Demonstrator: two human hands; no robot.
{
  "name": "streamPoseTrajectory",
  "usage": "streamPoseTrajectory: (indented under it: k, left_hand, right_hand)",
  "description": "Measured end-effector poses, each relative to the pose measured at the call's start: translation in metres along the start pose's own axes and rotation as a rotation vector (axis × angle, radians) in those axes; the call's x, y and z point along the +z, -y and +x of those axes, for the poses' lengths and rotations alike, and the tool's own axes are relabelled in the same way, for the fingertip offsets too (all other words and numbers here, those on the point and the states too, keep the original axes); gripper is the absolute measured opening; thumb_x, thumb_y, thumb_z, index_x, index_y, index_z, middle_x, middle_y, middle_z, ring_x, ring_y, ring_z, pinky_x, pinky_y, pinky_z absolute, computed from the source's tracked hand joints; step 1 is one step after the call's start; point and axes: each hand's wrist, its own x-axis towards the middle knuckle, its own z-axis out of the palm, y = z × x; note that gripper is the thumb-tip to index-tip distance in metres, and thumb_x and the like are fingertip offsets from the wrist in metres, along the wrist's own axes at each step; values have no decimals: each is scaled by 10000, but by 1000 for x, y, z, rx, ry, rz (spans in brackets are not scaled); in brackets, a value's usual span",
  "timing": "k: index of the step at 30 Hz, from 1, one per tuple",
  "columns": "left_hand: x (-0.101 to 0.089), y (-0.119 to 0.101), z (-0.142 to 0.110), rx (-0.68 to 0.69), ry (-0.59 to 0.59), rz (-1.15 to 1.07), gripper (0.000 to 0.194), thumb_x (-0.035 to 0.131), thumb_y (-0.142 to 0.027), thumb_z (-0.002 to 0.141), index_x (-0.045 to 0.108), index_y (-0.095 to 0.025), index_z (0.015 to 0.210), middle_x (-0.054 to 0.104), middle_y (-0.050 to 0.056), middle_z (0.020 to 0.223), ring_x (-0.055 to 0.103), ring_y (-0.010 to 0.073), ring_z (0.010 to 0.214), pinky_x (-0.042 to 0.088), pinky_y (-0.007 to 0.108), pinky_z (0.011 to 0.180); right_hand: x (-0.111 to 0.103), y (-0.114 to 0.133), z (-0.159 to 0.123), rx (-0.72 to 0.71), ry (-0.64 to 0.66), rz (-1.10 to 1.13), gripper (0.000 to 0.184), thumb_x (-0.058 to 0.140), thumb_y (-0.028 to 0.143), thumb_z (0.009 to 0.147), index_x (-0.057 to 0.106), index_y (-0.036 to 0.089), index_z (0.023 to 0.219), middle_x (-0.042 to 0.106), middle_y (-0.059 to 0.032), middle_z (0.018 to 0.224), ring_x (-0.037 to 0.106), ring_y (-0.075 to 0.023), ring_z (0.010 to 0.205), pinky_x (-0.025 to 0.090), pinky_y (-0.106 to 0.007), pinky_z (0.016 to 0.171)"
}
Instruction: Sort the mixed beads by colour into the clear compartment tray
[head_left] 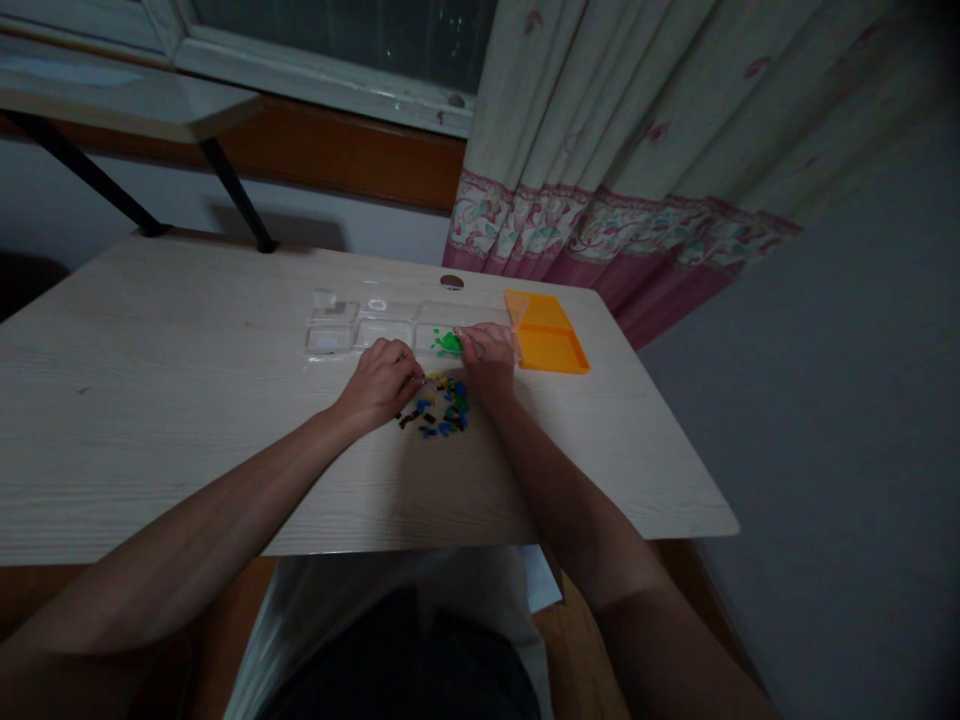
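A small heap of loose pieces (441, 408), blue, dark and a few yellow, lies on the pale wooden table (187, 400). My left hand (381, 380) rests at the heap's left edge with its fingers curled; what they hold is hidden. My right hand (487, 358) lies just right of the heap, fingertips pinched at the rim of a clear plastic compartment tray (352, 325). Green pieces (448, 343) sit in the tray's near right compartment, beside my right fingertips.
An orange lid or shallow tray (547, 335) lies to the right of the clear tray. A round cable hole (451, 282) is at the table's far edge. Curtains hang behind on the right, a window and a shelf on black brackets behind on the left.
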Motion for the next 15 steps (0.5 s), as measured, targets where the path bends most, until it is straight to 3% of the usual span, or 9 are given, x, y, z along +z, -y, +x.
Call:
streamPoseTrajectory:
  k: [5,11,15]
  left_hand:
    - [0,2,2,-49,-94,-99,159,567,-312,928,669,-190,926,584,75,953,494,242,968,417,419,907]
    - [1,8,6,-151,-261,-304,176,544,-318,934,645,-191,869,575,52,909,534,213,954,426,395,915]
    - [-1,7,7,-227,-282,-434,207,535,-343,931,625,-191,823,573,45,889,550,199,912,451,357,855]
  right_hand:
    - [-7,9,0,-36,50,-15,208,562,309,961,756,235,957,698,-61,963,556,-216,1002,390,-383,922]
    - [-20,35,-7,-248,206,48,258,564,456,953,759,298,1010,700,-21,945,555,-193,986,369,-369,915]
    - [-22,45,-11,-310,232,52,298,526,477,966,742,309,1084,704,-24,964,547,-199,1004,366,-377,935]
